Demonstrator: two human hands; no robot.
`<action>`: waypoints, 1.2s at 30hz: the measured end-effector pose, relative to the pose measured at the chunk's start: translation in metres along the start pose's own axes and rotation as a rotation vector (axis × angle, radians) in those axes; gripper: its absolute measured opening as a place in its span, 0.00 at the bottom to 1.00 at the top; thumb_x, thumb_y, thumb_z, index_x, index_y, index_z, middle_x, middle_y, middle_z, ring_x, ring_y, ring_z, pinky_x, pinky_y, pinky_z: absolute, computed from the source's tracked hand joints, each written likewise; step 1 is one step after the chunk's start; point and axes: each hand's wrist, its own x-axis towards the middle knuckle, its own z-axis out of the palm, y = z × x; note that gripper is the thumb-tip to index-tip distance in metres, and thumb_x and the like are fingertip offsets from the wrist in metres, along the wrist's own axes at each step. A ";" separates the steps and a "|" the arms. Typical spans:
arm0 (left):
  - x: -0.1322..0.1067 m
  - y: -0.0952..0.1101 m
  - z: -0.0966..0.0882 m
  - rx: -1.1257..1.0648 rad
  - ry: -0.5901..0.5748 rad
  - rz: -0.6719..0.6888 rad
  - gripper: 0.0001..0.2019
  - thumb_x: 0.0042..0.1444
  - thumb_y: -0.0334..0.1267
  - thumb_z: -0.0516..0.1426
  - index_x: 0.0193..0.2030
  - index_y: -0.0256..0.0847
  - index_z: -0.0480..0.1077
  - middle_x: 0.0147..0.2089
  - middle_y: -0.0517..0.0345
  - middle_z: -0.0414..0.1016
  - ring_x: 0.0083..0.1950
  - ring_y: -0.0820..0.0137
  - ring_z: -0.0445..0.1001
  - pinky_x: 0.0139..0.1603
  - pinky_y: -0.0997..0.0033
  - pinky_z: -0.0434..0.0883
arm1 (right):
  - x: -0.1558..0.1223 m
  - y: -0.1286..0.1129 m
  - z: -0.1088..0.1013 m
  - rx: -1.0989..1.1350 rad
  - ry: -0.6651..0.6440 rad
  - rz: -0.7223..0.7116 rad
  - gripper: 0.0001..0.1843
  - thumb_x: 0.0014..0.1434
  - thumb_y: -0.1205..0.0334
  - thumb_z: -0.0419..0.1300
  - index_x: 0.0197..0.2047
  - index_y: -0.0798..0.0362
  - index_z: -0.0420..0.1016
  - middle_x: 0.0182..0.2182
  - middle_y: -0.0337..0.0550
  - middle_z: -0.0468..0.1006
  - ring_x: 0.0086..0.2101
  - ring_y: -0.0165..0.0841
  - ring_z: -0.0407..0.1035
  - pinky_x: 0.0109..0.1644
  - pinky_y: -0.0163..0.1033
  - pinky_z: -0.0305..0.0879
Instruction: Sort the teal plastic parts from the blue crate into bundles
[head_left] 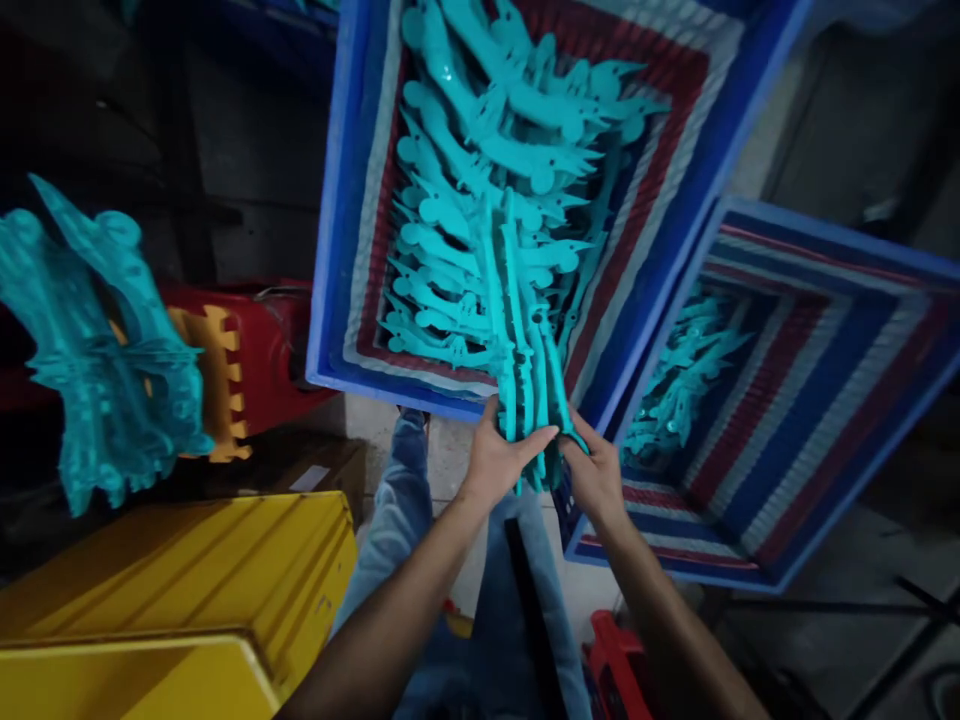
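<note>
My left hand (501,455) is closed round the lower ends of several long, flat turquoise plastic parts (517,340), stacked on edge side by side. From the right, my right hand (596,465) grips the end of the outermost turquoise part, which tilts slightly away from the rest. The upper ends of this bundle reach over a blue crate (324,300) lined with striped woven sheet. Inside the crate, many similar turquoise parts (442,240) lie in rows. The fingers under the bundle are partly hidden.
A second lined blue crate (787,580) stands at the right with a small heap of turquoise parts (675,390). At the left are more turquoise parts (112,350), a red object (289,350) with an orange foam mat piece (210,370), and a yellow bin (225,570).
</note>
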 end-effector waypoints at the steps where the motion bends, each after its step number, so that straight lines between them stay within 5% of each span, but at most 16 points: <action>1: -0.002 -0.001 0.005 -0.002 -0.040 0.004 0.22 0.39 0.43 0.68 0.41 0.39 0.70 0.35 0.56 0.79 0.34 0.67 0.77 0.35 0.70 0.73 | -0.003 -0.002 -0.013 0.064 0.071 0.038 0.22 0.53 0.58 0.59 0.52 0.50 0.75 0.43 0.43 0.80 0.46 0.39 0.73 0.53 0.49 0.68; 5: -0.012 -0.007 0.044 -0.014 -0.160 -0.016 0.21 0.39 0.44 0.68 0.40 0.39 0.71 0.33 0.58 0.78 0.32 0.69 0.75 0.34 0.71 0.72 | -0.023 -0.010 -0.072 0.113 0.379 -0.004 0.21 0.54 0.57 0.56 0.50 0.53 0.75 0.34 0.46 0.80 0.34 0.39 0.75 0.38 0.45 0.73; 9: -0.036 -0.016 0.104 -0.045 -0.478 -0.085 0.24 0.37 0.43 0.69 0.41 0.40 0.71 0.34 0.59 0.77 0.32 0.71 0.73 0.34 0.73 0.71 | -0.053 -0.020 -0.128 -0.124 0.766 -0.194 0.19 0.50 0.60 0.59 0.45 0.54 0.77 0.36 0.47 0.78 0.37 0.40 0.74 0.42 0.45 0.72; 12: -0.052 -0.019 0.131 -0.107 -0.600 -0.090 0.24 0.36 0.43 0.70 0.42 0.41 0.71 0.34 0.60 0.76 0.34 0.71 0.73 0.37 0.73 0.71 | -0.069 -0.016 -0.140 -0.203 1.077 -0.268 0.24 0.53 0.59 0.57 0.54 0.55 0.72 0.41 0.46 0.77 0.40 0.41 0.73 0.46 0.47 0.70; 14: -0.053 -0.016 0.132 -0.205 -0.586 -0.098 0.27 0.36 0.43 0.70 0.44 0.41 0.70 0.38 0.58 0.76 0.39 0.69 0.74 0.40 0.71 0.72 | -0.075 -0.007 -0.130 -0.310 1.014 -0.278 0.26 0.56 0.56 0.57 0.56 0.56 0.70 0.45 0.49 0.76 0.45 0.45 0.71 0.50 0.50 0.67; 17: -0.039 -0.009 0.105 -0.294 -0.525 -0.152 0.31 0.31 0.40 0.72 0.46 0.41 0.69 0.41 0.55 0.77 0.41 0.66 0.76 0.42 0.68 0.73 | -0.075 0.008 -0.097 -0.454 0.513 -0.391 0.30 0.60 0.47 0.53 0.61 0.52 0.65 0.54 0.52 0.70 0.55 0.49 0.62 0.57 0.56 0.60; 20: -0.016 -0.002 0.054 -0.239 -0.377 -0.189 0.29 0.30 0.38 0.72 0.43 0.39 0.71 0.36 0.55 0.78 0.36 0.67 0.77 0.37 0.69 0.74 | -0.054 0.020 -0.058 -0.384 0.098 -0.498 0.34 0.63 0.38 0.41 0.64 0.47 0.61 0.63 0.50 0.57 0.61 0.47 0.53 0.61 0.57 0.55; 22: -0.003 -0.004 0.014 -0.201 -0.230 -0.181 0.26 0.32 0.39 0.71 0.41 0.38 0.71 0.36 0.55 0.79 0.33 0.67 0.77 0.34 0.69 0.75 | -0.021 0.032 -0.031 -0.321 -0.088 -0.478 0.36 0.64 0.39 0.32 0.62 0.46 0.65 0.62 0.48 0.57 0.61 0.44 0.55 0.61 0.53 0.56; 24: 0.008 -0.010 -0.026 -0.181 -0.072 -0.154 0.24 0.35 0.40 0.71 0.41 0.37 0.71 0.37 0.54 0.79 0.33 0.68 0.77 0.33 0.70 0.75 | 0.031 0.049 -0.004 -0.387 -0.140 -0.427 0.34 0.66 0.44 0.32 0.56 0.49 0.71 0.54 0.50 0.68 0.55 0.41 0.62 0.59 0.50 0.59; 26: 0.014 -0.021 -0.062 -0.166 0.077 -0.117 0.23 0.37 0.41 0.70 0.40 0.36 0.72 0.38 0.53 0.80 0.33 0.67 0.78 0.33 0.70 0.75 | 0.096 0.071 0.023 -0.680 -0.005 -0.393 0.26 0.64 0.49 0.45 0.53 0.55 0.73 0.46 0.55 0.73 0.50 0.43 0.65 0.56 0.51 0.61; 29: 0.020 -0.037 -0.102 -0.126 0.223 -0.099 0.23 0.37 0.40 0.70 0.41 0.36 0.72 0.36 0.54 0.80 0.34 0.66 0.78 0.34 0.71 0.76 | 0.195 0.103 0.055 -1.191 -0.040 -0.457 0.28 0.59 0.62 0.52 0.63 0.57 0.62 0.60 0.62 0.61 0.58 0.51 0.53 0.58 0.58 0.54; 33: 0.026 -0.052 -0.123 -0.104 0.251 -0.126 0.25 0.38 0.38 0.70 0.45 0.36 0.71 0.42 0.52 0.80 0.37 0.65 0.79 0.35 0.70 0.77 | 0.283 0.120 0.068 -1.433 -0.289 -0.595 0.33 0.59 0.73 0.47 0.67 0.50 0.55 0.64 0.57 0.55 0.62 0.52 0.46 0.60 0.67 0.41; 36: 0.032 -0.058 -0.119 -0.141 0.304 -0.126 0.25 0.39 0.39 0.69 0.46 0.37 0.71 0.43 0.51 0.79 0.37 0.65 0.79 0.35 0.69 0.77 | 0.292 0.113 0.061 -1.411 -0.434 -0.606 0.32 0.59 0.68 0.51 0.67 0.50 0.56 0.61 0.59 0.58 0.57 0.54 0.54 0.59 0.65 0.46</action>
